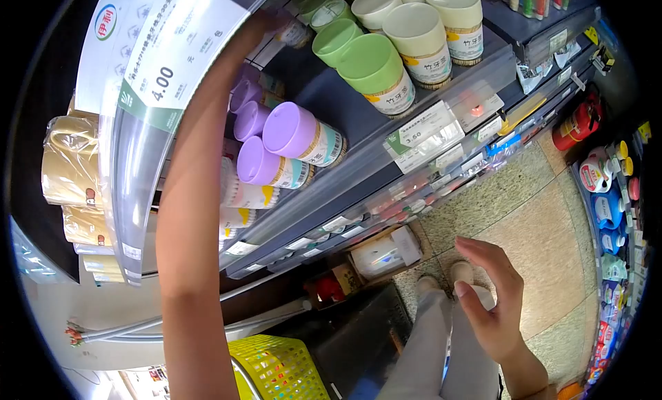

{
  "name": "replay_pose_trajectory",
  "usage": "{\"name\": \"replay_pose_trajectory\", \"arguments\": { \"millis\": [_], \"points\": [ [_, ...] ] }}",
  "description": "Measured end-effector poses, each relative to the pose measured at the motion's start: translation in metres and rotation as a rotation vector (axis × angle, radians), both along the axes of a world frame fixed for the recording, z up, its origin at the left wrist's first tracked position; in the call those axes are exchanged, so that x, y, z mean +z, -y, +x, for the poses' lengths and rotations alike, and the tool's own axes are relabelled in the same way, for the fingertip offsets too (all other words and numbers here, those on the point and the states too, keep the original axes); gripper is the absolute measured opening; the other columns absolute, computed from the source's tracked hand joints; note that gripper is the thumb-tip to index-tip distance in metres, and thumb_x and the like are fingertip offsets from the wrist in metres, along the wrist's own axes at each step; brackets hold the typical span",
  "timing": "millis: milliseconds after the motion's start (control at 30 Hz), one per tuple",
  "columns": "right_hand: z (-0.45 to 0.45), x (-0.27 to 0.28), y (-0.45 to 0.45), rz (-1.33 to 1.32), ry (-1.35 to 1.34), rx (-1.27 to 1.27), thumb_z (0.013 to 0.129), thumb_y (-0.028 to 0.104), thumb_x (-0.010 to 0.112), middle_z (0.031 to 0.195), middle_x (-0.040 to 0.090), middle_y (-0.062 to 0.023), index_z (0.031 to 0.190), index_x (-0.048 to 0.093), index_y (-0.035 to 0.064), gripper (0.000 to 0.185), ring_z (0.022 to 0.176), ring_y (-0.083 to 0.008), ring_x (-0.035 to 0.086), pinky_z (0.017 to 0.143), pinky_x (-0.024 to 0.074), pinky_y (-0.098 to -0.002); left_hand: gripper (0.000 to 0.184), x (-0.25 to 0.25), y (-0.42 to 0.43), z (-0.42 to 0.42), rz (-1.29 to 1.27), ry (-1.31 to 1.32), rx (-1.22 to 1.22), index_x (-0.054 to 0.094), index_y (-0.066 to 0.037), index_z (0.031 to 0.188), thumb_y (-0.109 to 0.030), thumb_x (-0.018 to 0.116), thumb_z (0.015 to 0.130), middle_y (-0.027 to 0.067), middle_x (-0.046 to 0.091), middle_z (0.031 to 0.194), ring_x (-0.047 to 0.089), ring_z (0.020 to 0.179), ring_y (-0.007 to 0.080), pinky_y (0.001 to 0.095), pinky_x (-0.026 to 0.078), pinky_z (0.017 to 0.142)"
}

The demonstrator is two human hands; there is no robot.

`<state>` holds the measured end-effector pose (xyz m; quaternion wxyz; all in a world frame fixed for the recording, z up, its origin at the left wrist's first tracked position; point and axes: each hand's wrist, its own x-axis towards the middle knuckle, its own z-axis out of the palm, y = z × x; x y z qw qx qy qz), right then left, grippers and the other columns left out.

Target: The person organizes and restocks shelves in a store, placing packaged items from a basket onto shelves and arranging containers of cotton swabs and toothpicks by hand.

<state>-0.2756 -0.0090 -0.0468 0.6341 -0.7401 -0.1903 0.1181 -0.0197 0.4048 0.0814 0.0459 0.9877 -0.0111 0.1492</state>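
My left arm stretches up into the shelf, and my left hand (255, 36) is deep at the back, dark and partly covered by a price sign (165, 62). A small labelled jar (294, 33) is close to its fingers; whether they grip it I cannot tell. Below the hand stand purple-lidded toothpick jars (289, 130). Green-lidded jars (372, 63) and cream-lidded jars (416, 36) fill the shelf to the right. Over the floor, my right hand (493, 310) is open with nothing in it, thumb and fingers apart and slightly curved.
A clear plastic rail with price tags (424, 136) runs along the shelf front. Bagged tan paper packs (70, 162) are at left. A yellow-green basket (279, 369) stands low. A fire extinguisher (578, 123) and bottles (608, 208) are at right.
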Motion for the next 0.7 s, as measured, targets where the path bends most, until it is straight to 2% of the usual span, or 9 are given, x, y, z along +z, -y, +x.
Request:
{"name": "replay_pose_trajectory", "arguments": {
  "millis": [67, 167, 367, 533, 700],
  "points": [
    [-0.001, 0.001, 0.000, 0.004, 0.001, -0.002, 0.086, 0.003, 0.066, 0.128, 0.062, -0.0187, 0.130, 0.059, 0.0035, 0.045, 0.117, -0.0362, 0.060, 0.098, 0.0483, -0.0426, 0.033, 0.008, 0.018, -0.034, -0.002, 0.010, -0.058, 0.072, -0.003, 0.102, -0.032, 0.076, 0.088, 0.0088, 0.071, 0.093, 0.064, 0.082, 0.0207, 0.0343, 0.049, 0.076],
    [-0.003, 0.001, -0.002, 0.013, 0.010, -0.009, 0.085, 0.003, 0.066, 0.128, 0.063, -0.0185, 0.130, 0.060, 0.0034, 0.045, 0.117, -0.0361, 0.061, 0.098, 0.0486, -0.0427, 0.043, 0.021, 0.057, -0.089, -0.233, -0.097, 0.064, 0.066, -0.002, 0.119, -0.035, 0.070, 0.091, 0.0109, 0.068, 0.108, 0.061, 0.103, 0.0225, 0.0327, 0.043, 0.096],
    [-0.009, 0.003, -0.006, 0.038, 0.006, 0.004, 0.086, 0.004, 0.066, 0.127, 0.064, -0.0185, 0.128, 0.061, 0.0021, 0.043, 0.117, -0.0361, 0.061, 0.098, 0.0484, -0.0425, 0.045, 0.028, 0.090, -0.138, -0.316, -0.122, 0.089, 0.064, -0.003, 0.121, -0.033, 0.072, 0.089, 0.0105, 0.065, 0.112, 0.059, 0.107, 0.0216, 0.0314, 0.040, 0.100],
    [-0.014, 0.006, -0.007, 0.036, -0.018, 0.018, 0.086, 0.005, 0.066, 0.128, 0.063, -0.0186, 0.128, 0.060, 0.0020, 0.042, 0.119, -0.0360, 0.060, 0.100, 0.0474, -0.0429, 0.042, 0.024, 0.093, -0.155, -0.396, -0.142, 0.095, 0.066, -0.004, 0.118, -0.032, 0.073, 0.087, 0.0105, 0.063, 0.112, 0.060, 0.104, 0.0215, 0.0314, 0.045, 0.092],
    [-0.016, 0.009, -0.009, 0.036, -0.026, 0.039, 0.087, 0.004, 0.065, 0.129, 0.062, -0.0189, 0.130, 0.059, 0.0020, 0.043, 0.121, -0.0361, 0.058, 0.102, 0.0459, -0.0430, 0.039, 0.024, 0.113, -0.167, -0.398, -0.114, 0.218, 0.067, -0.004, 0.117, -0.027, 0.072, 0.086, 0.0121, 0.062, 0.117, 0.060, 0.106, 0.0221, 0.0318, 0.046, 0.093]
  ]
}}
